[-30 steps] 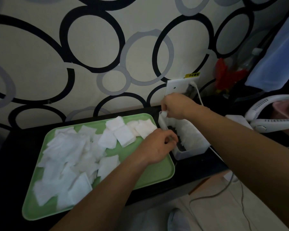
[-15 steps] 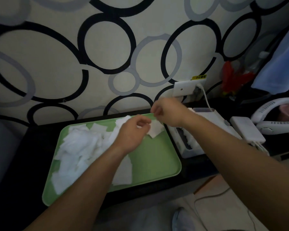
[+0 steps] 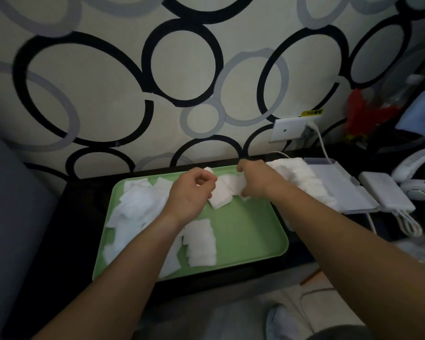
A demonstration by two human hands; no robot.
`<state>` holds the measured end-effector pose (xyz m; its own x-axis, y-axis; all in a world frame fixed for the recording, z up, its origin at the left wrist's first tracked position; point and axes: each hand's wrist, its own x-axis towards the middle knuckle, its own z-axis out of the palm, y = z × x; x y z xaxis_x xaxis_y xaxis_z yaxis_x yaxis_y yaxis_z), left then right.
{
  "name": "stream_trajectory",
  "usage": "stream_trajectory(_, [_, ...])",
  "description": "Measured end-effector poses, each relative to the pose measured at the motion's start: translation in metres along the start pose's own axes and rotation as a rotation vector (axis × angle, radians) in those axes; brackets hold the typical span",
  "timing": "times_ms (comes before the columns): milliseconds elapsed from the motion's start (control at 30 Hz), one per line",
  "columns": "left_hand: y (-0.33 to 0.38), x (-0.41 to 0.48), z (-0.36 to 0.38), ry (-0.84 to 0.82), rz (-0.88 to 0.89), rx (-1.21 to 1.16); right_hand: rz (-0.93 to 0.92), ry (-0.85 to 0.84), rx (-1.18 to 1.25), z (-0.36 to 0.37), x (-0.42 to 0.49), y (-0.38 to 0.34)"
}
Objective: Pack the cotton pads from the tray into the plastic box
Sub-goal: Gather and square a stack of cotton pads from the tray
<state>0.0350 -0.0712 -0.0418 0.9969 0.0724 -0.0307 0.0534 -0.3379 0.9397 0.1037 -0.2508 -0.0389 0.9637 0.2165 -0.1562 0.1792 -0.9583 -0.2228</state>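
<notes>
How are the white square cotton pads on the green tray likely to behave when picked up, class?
Probably light: the white square cotton pads lie loosely overlapped on the green tray. Likely floppy: those held between the left hand and right hand droop below the grip. Flat, so unlikely to roll.

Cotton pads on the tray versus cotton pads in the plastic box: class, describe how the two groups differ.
The tray pads lie flat, scattered and overlapping on the green tray. The box pads stand packed on edge in one tight row in the plastic box. The tray pads spread wide, mostly on its left, while the box pads form a narrow band. Both groups are white.
</notes>
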Motion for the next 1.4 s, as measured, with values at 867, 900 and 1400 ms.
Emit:
stream_trajectory(867, [0.007,-0.004,-0.039,0.209,-0.160,-0.491,0.053,0.214,0.568,0.034,-0.016,-0.013])
stream_trajectory(900, [0.006,-0.004,-0.039,0.207,-0.156,-0.480,0.060,0.214,0.556,0.034,-0.016,-0.017])
stream_trajectory(1400, [0.000,-0.007,-0.052,0.217,-0.098,-0.385,0.103,0.219,0.456,0.039,-0.013,-0.025])
